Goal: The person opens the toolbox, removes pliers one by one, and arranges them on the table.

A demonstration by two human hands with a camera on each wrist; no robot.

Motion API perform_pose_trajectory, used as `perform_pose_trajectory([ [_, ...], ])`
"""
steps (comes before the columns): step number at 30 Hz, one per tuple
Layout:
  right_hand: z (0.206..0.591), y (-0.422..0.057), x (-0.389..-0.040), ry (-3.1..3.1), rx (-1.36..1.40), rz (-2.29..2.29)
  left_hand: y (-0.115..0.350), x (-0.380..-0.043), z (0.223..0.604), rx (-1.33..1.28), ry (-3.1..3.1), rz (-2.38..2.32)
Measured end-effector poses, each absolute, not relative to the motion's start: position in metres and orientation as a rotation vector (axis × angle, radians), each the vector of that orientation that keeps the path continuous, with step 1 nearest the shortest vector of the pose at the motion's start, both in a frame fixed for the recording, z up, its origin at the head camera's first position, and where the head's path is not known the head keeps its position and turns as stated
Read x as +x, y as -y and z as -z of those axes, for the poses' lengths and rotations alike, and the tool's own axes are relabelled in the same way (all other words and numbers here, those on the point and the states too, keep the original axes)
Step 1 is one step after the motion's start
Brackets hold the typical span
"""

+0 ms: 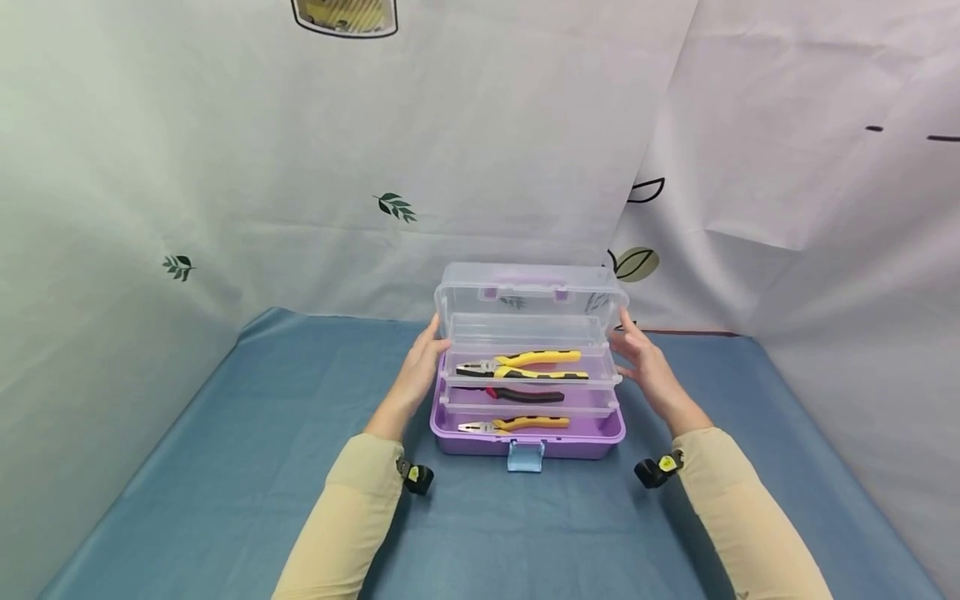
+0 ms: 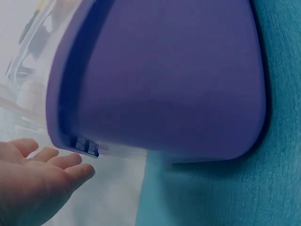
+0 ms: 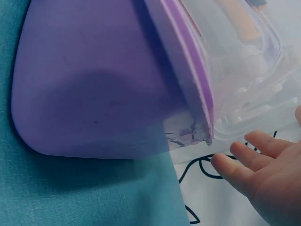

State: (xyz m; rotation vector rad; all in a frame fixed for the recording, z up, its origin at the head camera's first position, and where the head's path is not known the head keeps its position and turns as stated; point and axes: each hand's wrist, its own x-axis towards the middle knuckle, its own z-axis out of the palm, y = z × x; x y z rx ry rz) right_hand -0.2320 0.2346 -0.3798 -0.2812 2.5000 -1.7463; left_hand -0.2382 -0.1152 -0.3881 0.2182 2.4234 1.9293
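Note:
A purple toolbox (image 1: pixel 472 446) with its clear lid (image 1: pixel 465 275) raised stands on the blue cloth, its clear trays (image 1: pixel 602 367) spread out in steps. Yellow-and-black pliers (image 1: pixel 542 357) lie in the upper tray. Below them is a tool with red-and-black handles (image 1: pixel 525 396), its head hard to make out. Another pair of yellow-handled pliers (image 1: pixel 536 422) rests in the base. My left hand (image 1: pixel 412 379) is at the left side of the lid and trays, fingers extended. On the opposite side, my right hand (image 1: pixel 651 371) reaches along the lid with loosely spread fingers. Exact contact is unclear.
A light blue latch (image 1: pixel 525 457) hangs down at the toolbox front. Blue cloth (image 1: pixel 300 467) covers the table around it. Behind and at both sides rises a pale curtain (image 1: pixel 487 150) with leaf prints, close behind the lid.

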Motion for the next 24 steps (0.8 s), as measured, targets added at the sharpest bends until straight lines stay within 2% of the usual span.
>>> perform_pose_trajectory([
  [16,0.379,-0.236,-0.246,-2.259,-0.301,1.905,0.118,-0.25,0.395,0.173,-2.393,-2.003],
  [24,0.373,-0.237,-0.251,-2.236,-0.301,1.893,0.117,-0.234,0.365,0.169,-2.32,-1.951],
])
